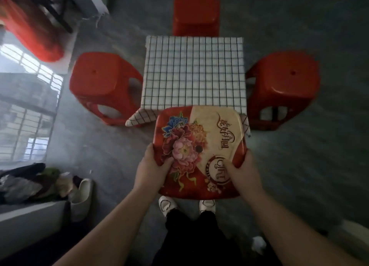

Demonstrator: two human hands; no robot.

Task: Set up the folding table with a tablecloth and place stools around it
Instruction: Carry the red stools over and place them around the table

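Observation:
The small folding table is covered by a white tablecloth with a dark grid; its corners hang down at the near side. Red plastic stools stand at its left, far side and right. I hold a fourth red stool with a flower-printed seat above the floor at the table's near edge. My left hand grips the seat's near left corner and my right hand its near right corner. The seat hides the stool's legs.
More red stools sit blurred at the top left. A barred window runs along the left. Clothes and a white slipper lie at the lower left beside a grey ledge. My white shoes stand under the held stool.

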